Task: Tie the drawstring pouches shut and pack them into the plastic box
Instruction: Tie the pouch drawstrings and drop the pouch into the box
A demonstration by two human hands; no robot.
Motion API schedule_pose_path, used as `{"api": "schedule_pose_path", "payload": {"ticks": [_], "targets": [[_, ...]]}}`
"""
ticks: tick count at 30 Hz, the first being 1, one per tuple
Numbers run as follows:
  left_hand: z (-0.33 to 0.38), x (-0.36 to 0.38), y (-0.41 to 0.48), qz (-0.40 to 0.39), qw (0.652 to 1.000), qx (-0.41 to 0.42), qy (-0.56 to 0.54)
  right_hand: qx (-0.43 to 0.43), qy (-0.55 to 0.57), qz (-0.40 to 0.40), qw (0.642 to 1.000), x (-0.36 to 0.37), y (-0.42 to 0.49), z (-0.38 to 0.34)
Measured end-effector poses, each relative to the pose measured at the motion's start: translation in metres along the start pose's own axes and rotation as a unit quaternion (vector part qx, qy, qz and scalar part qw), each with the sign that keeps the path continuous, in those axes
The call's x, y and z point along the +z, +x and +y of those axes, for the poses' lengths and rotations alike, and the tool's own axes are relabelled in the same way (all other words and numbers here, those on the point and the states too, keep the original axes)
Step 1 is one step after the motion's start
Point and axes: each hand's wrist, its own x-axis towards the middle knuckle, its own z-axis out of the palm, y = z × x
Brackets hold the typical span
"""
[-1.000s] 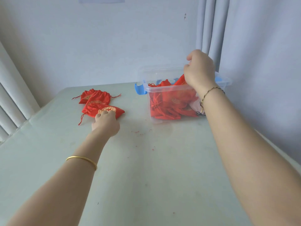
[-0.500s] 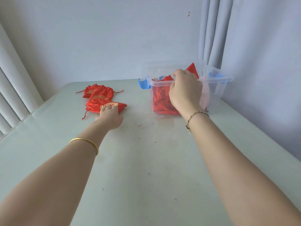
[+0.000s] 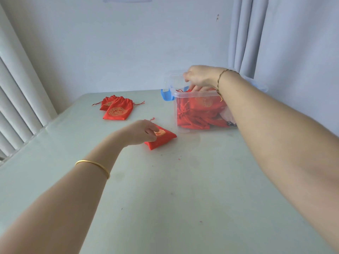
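Note:
A clear plastic box (image 3: 194, 94) with a blue latch (image 3: 166, 95) stands at the table's back right, holding several red pouches (image 3: 198, 110). My right hand (image 3: 201, 77) reaches down into the box top, its fingers on the pouches inside; whether it grips one is hidden. My left hand (image 3: 142, 132) pinches a red pouch with a gold emblem (image 3: 163, 138) lying on the table left of the box. Two more red pouches (image 3: 117, 108) lie overlapping at the back left, their strings loose.
The pale green table (image 3: 165, 198) stretches toward me with small red thread bits on it. A wall stands behind, a curtain (image 3: 244, 33) hangs at the back right, and vertical blinds (image 3: 16, 99) stand at the left.
My left hand has pulled one pouch away from the pile toward the box. My right hand has moved from the box's front to its top opening, pushing pouches down.

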Motion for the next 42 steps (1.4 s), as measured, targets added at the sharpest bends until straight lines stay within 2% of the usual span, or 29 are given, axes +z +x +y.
{"api": "schedule_pose_path", "payload": {"ticks": [2,4,6,8,10,13,17,19,21,25,29,31,35,42], "targets": [[0.005,-0.003,-0.010,-0.077,0.996,0.014,-0.045,-0.010,0.030,0.054,0.998,-0.001,-0.003,0.004],[0.010,-0.004,-0.015,-0.107,0.990,0.028,-0.090,-0.019,0.070,0.121,0.990,-0.001,-0.008,0.007],[0.011,-0.001,-0.014,-0.040,0.991,0.026,-0.126,-0.058,0.117,0.187,0.974,0.002,-0.018,0.009],[0.007,0.005,-0.009,0.081,0.989,-0.006,-0.127,-0.090,0.188,0.213,0.955,0.011,-0.036,0.008],[0.000,0.012,-0.003,0.162,0.983,-0.060,-0.063,-0.098,0.237,0.188,0.948,0.026,-0.053,0.008],[-0.002,0.024,0.000,0.144,0.975,-0.155,0.074,-0.083,0.240,0.100,0.962,0.052,-0.069,0.013],[-0.002,0.037,0.003,0.151,0.968,-0.177,0.099,-0.052,0.219,0.017,0.974,0.081,-0.062,0.028],[-0.005,0.038,0.005,0.181,0.970,-0.152,0.057,-0.049,0.207,0.009,0.977,0.088,-0.056,0.032],[-0.004,0.035,0.004,0.190,0.977,-0.088,-0.035,-0.058,0.200,0.021,0.978,0.089,-0.053,0.034],[0.014,0.017,-0.011,0.150,0.979,0.035,-0.131,-0.082,0.185,0.040,0.979,0.085,-0.049,0.039],[0.027,-0.002,-0.026,0.106,0.970,0.116,-0.184,-0.105,0.150,-0.004,0.983,0.078,-0.051,0.050],[0.030,-0.007,-0.030,0.093,0.966,0.139,-0.197,-0.107,0.158,-0.028,0.981,0.077,-0.052,0.052],[0.036,-0.013,-0.034,0.067,0.960,0.167,-0.212,-0.136,0.186,-0.018,0.973,0.078,-0.053,0.055],[0.037,-0.019,-0.038,0.071,0.963,0.175,-0.190,-0.115,0.246,-0.037,0.962,0.074,-0.057,0.059]]}}
